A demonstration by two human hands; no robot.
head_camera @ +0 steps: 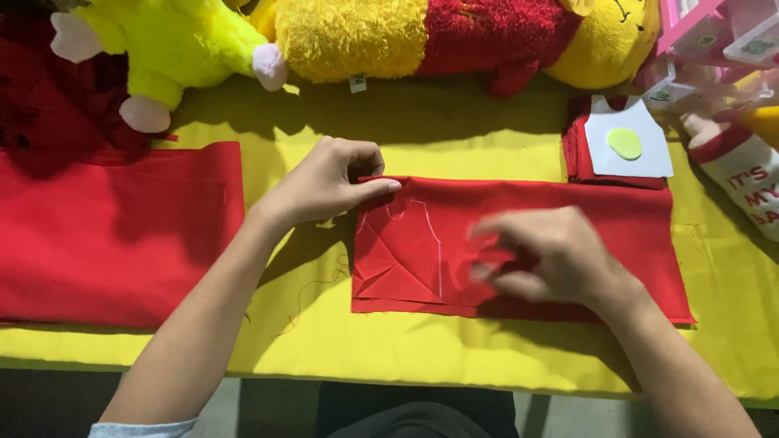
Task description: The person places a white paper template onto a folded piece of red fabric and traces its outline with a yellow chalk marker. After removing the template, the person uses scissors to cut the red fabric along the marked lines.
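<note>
From my head view, my left hand [329, 180] pinches the top left corner of the red cloth [568, 243], thumb and forefinger closed on its edge. My right hand [552, 259] lies over the cloth's middle, fingers curled and blurred; I cannot tell if they grip anything. The cloth lies flat on the yellow tabletop [454, 130], chalk outline [422, 235] near its left end. At nine o'clock lies a bigger red sheet [114, 235]; at one o'clock a white pattern [629, 142] on a red stack; at twelve, plush toys [406, 36]. Tugging the corner could pucker the cloth and skew the outline, I judge.
</note>
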